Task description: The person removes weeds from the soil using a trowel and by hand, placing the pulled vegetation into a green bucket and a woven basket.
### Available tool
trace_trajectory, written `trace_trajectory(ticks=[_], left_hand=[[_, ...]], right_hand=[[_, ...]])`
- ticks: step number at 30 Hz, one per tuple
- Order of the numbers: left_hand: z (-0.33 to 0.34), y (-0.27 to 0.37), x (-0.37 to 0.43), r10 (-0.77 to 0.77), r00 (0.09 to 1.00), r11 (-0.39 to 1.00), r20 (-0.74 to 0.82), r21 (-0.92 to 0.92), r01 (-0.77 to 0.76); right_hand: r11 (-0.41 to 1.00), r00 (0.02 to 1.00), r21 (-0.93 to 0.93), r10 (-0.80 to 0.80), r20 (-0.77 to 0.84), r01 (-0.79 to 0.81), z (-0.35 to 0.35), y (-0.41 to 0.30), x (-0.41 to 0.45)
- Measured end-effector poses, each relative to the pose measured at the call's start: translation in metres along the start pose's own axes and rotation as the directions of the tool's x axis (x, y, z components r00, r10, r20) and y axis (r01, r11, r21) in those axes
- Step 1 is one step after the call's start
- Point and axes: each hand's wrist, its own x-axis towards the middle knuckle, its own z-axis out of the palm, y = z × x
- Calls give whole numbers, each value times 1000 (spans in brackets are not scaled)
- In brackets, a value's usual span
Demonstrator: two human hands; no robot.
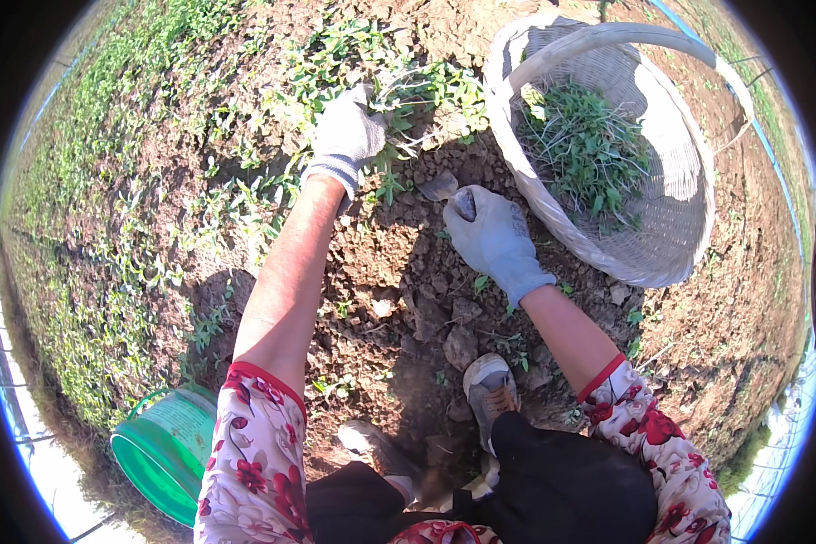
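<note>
My left hand (349, 132), in a pale knit-cuffed work glove, is closed around a bunch of uprooted green seedlings (402, 109). Thin whitish roots stick out to its right. Lower and to the right, my right hand (489, 228) wears a matching glove and is curled into a fist. A grey handle end shows inside the curl of its fingers, apparently of a small hand tool. The flat grey piece (438, 185) by the knuckles looks like its blade, resting on the soil. Leafy seedlings (347, 61) grow in the ground beyond my left hand.
A wicker basket (676, 204) with an arched handle tilts at the right, holding a heap of pulled seedlings (588, 149). A green plastic bucket (170, 435) lies on its side at lower left. Clods (461, 347) lie before my shoes (491, 391). More seedlings cover the left.
</note>
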Motion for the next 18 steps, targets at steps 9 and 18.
trace_trajectory(ticks=[9, 18], left_hand=[[74, 15, -21, 97, 881, 945, 464, 236, -228], [103, 8, -20, 191, 942, 975, 277, 56, -214]], right_hand=[[1000, 1000, -3, -14, 4, 14, 13, -6, 26], [963, 960, 73, -248, -126, 258, 47, 54, 28]])
